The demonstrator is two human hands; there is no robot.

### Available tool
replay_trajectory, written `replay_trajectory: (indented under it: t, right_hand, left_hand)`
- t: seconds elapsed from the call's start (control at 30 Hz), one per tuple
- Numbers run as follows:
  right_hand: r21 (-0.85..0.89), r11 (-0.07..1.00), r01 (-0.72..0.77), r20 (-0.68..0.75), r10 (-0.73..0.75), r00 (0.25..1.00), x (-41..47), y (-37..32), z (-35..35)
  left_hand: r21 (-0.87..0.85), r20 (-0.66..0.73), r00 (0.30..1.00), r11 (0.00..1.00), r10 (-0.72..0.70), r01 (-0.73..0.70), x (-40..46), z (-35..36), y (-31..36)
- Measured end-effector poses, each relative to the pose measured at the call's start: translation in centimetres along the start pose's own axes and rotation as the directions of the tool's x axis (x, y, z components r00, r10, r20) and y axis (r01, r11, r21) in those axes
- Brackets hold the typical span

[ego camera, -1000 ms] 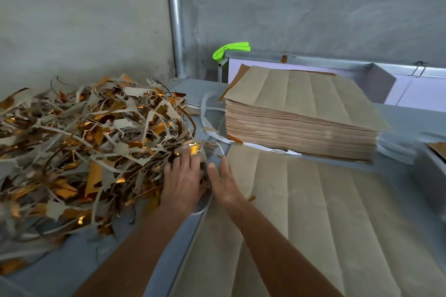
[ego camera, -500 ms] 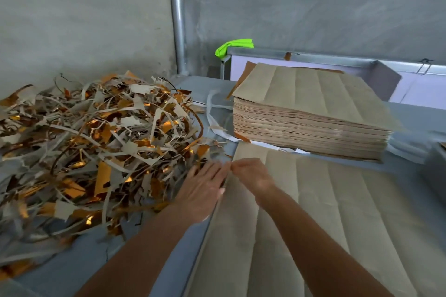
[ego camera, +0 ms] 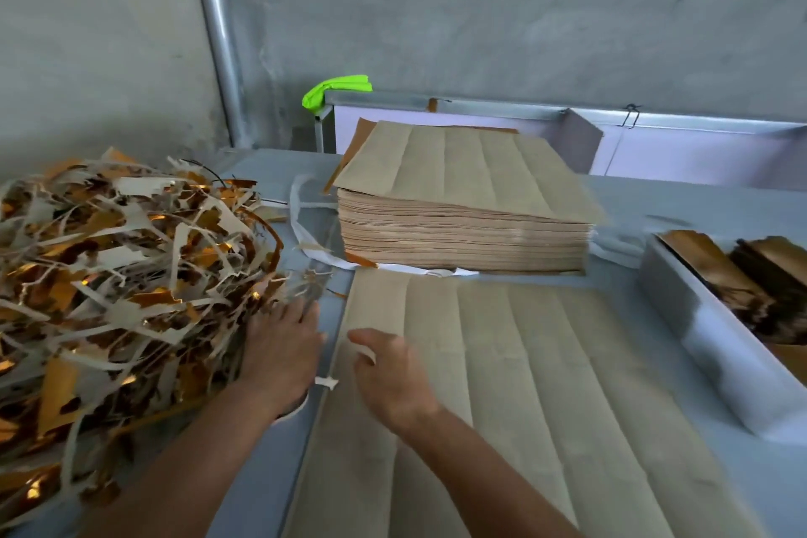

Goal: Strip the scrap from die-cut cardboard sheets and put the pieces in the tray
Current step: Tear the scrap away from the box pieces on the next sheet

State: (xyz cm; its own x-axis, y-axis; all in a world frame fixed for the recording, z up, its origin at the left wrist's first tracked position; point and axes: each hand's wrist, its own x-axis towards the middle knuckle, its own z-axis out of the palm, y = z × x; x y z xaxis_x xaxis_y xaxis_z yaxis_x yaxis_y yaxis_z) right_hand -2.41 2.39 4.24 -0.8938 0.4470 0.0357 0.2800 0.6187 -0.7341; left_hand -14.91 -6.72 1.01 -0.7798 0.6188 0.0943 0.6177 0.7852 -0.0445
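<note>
I saw the left hand (ego camera: 279,345) lying flat with its fingers out straight, pressed against the edge of the big scrap pile (ego camera: 122,275) on the left side of the desk (ego camera: 270,441). It held nothing. The pile was a messy heap of grey and shiny gold strips. The right hand (ego camera: 393,376) was over the left edge of the flat cardboard sheet (ego camera: 524,384) that lay in front of me. Its fingers were bent a little and its thumb stuck out, but I could not tell if it pinched the sheet's edge or only touched it. The sheet was brown and had long fold lines running away from me. A small white scrap bit (ego camera: 326,382) lay on the desk between the two hands. Behind the sheet stood a tall stack of cardboard sheets (ego camera: 463,232), just past its far edge. The tray (ego camera: 698,341) was at the right, beside the sheet, and dark gold pieces (ego camera: 742,275) lay inside it. A bright green cloth (ego camera: 334,88) hung on a metal frame at the back near the wall.
</note>
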Motion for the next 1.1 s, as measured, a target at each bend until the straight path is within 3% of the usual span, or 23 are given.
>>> replay_trajectory:
  t: [0.13, 0.3, 0.4, 0.47, 0.6, 0.77, 0.93, 1.03, 1.1]
  right_hand:
    - [-0.096, 0.987, -0.128, -0.129, 0.115, 0.985, -0.6, 3.9, -3.4]
    - [-0.201, 0.922, -0.332, -0.306, 0.262, 0.915, -3.1, 10.1, -8.6]
    - [-0.289, 0.873, -0.393, -0.341, 0.290, 0.894, -5.3, 12.9, -10.7]
    - [-0.360, 0.830, -0.426, -0.352, 0.302, 0.886, -6.8, 14.2, -11.9]
    - [-0.430, 0.756, -0.493, -0.381, 0.343, 0.858, -9.1, 15.8, -13.5]
    - [-0.371, 0.710, -0.598, -0.413, 0.451, 0.791, -10.9, 16.8, -15.3]
    - [-0.284, 0.780, -0.558, -0.386, 0.440, 0.811, -11.6, 17.3, -15.3]
    - [-0.272, 0.807, -0.524, -0.385, 0.408, 0.828, -12.2, 17.7, -15.4]
    - [-0.215, 0.831, -0.514, -0.384, 0.412, 0.826, -12.7, 18.2, -15.7]
  left_hand:
    - [0.148, -0.088, 0.993, 0.986, 0.085, -0.071, -0.6, -2.2, 3.2]
    - [-0.131, 0.023, 0.973, 0.965, 0.230, -0.225, -2.4, -3.1, 10.0]
    - [-0.228, 0.173, 0.943, 0.943, 0.283, -0.242, -4.4, -1.9, 14.3]
    - [-0.186, 0.238, 0.931, 0.954, 0.277, -0.237, -5.6, -0.7, 16.2]
    - [-0.112, 0.180, 0.967, 0.980, 0.182, -0.163, -6.3, 0.7, 17.0]
    - [-0.039, 0.050, 0.978, 0.979, 0.204, -0.202, -7.3, -0.6, 17.3]
    - [-0.122, -0.095, 0.970, 0.964, 0.224, -0.235, -7.6, 1.3, 17.3]
    - [-0.108, -0.101, 0.972, 0.969, 0.214, -0.224, -8.1, 1.0, 17.1]
    - [-0.127, -0.015, 0.978, 0.970, 0.206, -0.207, -8.1, 0.5, 17.2]
